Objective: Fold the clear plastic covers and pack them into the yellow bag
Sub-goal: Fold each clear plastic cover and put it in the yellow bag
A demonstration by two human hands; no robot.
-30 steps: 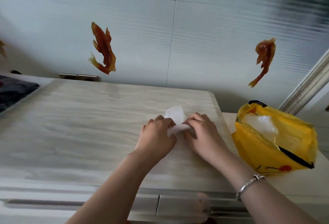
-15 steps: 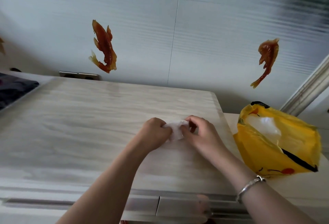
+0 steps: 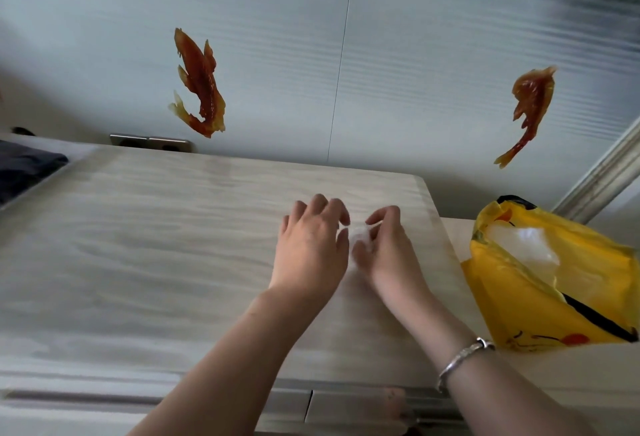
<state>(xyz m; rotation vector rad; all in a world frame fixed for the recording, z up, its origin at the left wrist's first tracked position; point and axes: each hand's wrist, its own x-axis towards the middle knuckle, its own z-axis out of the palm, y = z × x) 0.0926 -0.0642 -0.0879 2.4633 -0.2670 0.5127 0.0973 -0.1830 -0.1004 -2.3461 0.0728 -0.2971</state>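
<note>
Your two hands meet over the pale wood-grain worktop point(image 3: 156, 245), toward its right end, with the small folded clear plastic cover point(image 3: 360, 238) between them. Your right hand point(image 3: 388, 248) pinches that cover, thumb and curled fingers closed on it, a silver bangle point(image 3: 462, 359) round its wrist. Your left hand point(image 3: 311, 245) lies just left of the cover with its fingers spread and relaxed; its thumb seems to touch the plastic, though the blur makes this hard to tell, and it grips nothing. The crinkled yellow plastic bag with black trim point(image 3: 540, 300) stands just right of the worktop's right edge on a lower pale surface, well apart from your hands, its mouth gaping toward you and more clear plastic point(image 3: 523, 245) showing inside. On the pale panelled wall behind the worktop hang two orange-brown fish-shaped decorations, one point(image 3: 199, 84) above its middle, the other point(image 3: 530, 106) above the bag. A dark cloth point(image 3: 24, 169) lies off the worktop's far left corner.
</note>
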